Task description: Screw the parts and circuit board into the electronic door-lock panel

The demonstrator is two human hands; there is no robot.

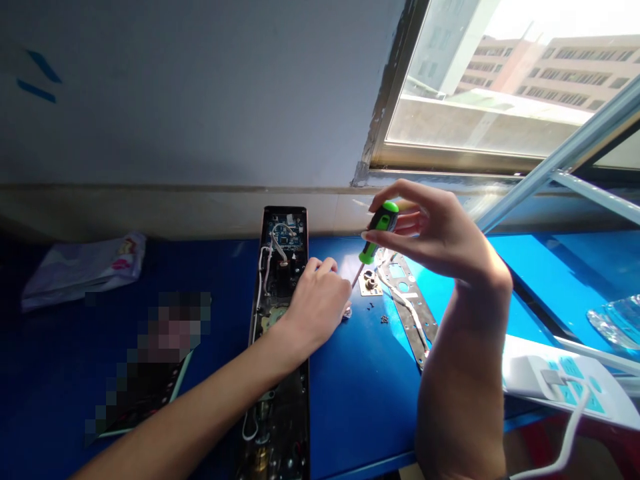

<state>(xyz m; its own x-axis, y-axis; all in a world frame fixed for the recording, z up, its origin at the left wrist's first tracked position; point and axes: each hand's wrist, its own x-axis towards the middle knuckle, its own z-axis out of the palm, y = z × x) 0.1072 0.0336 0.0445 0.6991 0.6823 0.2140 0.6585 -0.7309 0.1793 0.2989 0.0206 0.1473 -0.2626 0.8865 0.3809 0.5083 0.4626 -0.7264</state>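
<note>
My right hand (425, 227) grips a green and black screwdriver (380, 230), its shaft slanting down and left toward my left hand (323, 297). The fingers of my left hand are curled round a small shiny metal part (347, 311), mostly hidden, and the screwdriver's tip is close to it. Beneath my left forearm lies a long black housing (283, 413), open on top, with a blue circuit board (285, 230) and white wires inside. To the right of my left hand are a square metal plate with a round fitting (370, 283) and several tiny screws (384, 319).
A long perforated black plate (417, 323) with a white cable lies under my right forearm. At right are a white power strip (555, 383), a metal frame bar (560, 157) and a clear plastic object (617, 320). A folded plastic packet (87, 267) lies at left on the blue table (345, 413).
</note>
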